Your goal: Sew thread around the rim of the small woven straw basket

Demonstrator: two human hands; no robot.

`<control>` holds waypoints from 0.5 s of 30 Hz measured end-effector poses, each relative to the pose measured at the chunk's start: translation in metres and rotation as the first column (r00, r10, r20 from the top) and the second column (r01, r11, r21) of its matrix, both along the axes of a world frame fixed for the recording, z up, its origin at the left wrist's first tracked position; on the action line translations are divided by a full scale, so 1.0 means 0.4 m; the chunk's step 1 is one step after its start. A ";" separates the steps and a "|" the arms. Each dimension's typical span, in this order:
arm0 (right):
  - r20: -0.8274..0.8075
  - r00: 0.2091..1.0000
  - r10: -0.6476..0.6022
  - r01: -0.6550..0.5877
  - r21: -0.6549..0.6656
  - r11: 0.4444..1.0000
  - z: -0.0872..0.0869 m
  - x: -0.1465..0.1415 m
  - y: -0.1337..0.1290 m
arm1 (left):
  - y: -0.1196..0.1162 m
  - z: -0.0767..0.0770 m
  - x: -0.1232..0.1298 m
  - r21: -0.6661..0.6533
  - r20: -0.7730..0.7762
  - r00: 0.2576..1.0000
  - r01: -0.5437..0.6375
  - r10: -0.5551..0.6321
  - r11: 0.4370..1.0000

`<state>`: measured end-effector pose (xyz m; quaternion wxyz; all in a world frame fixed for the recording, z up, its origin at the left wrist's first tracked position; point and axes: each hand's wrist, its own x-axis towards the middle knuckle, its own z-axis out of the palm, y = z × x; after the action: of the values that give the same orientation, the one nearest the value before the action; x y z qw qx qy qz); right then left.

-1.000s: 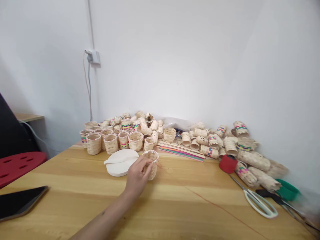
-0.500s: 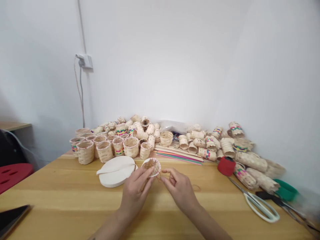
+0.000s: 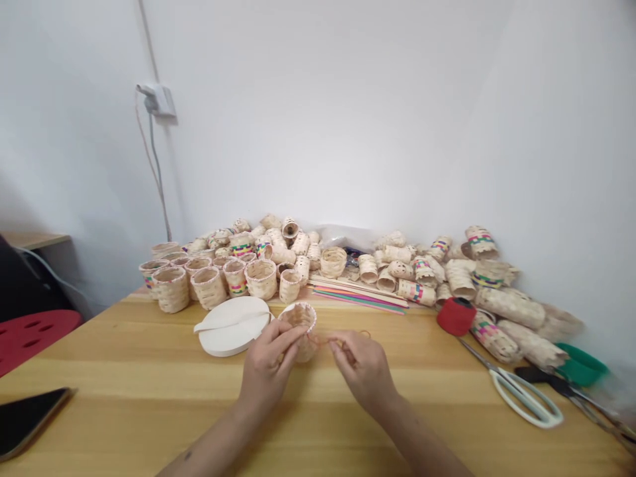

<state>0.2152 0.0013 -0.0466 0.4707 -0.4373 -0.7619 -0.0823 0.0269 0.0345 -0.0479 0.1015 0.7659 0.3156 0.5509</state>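
A small woven basket [image 3: 305,351] with red-and-white stitching round its rim is pinched at the near side by my left hand [image 3: 272,351], thumb and forefinger on the rim. My right hand [image 3: 360,361] is just to its right, fingers closed on a thin reddish thread [image 3: 320,341] that runs to the basket rim. A loop of the thread shows beyond the right knuckles. Whether a needle is in the fingers is too small to tell. Left of the basket lies a flat roll of white tape [image 3: 231,334], its loose end across the top.
Several woven baskets [image 3: 171,291] stand at the back left, with more piled along the wall. Coloured strips [image 3: 358,298] lie in the middle. To the right are a red spool [image 3: 456,317], white-handled scissors [image 3: 527,397] and a green bowl-shaped object [image 3: 581,364]. A phone [image 3: 30,421] lies front left.
The basket has tipped more upright, showing more of its side wall. My right hand has drawn slightly right, away from the rim, with the thread stretched between. The whole view has shifted a little.
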 end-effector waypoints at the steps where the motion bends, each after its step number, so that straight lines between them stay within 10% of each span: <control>1: -0.031 0.999 -0.034 0.033 -0.039 0.999 -0.001 0.008 0.007 | 0.003 0.001 -0.002 -0.014 0.023 1.000 -0.008 0.008 1.000; 15: -0.093 0.995 0.018 -0.054 -0.398 0.916 -0.049 0.007 0.041 | 0.002 0.016 -0.009 -0.085 0.123 0.992 0.025 -0.014 0.996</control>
<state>0.2182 0.0176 -0.0663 0.4058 -0.5134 -0.7491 0.1031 0.0233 0.0352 -0.0413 0.1589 0.7286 0.3249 0.5816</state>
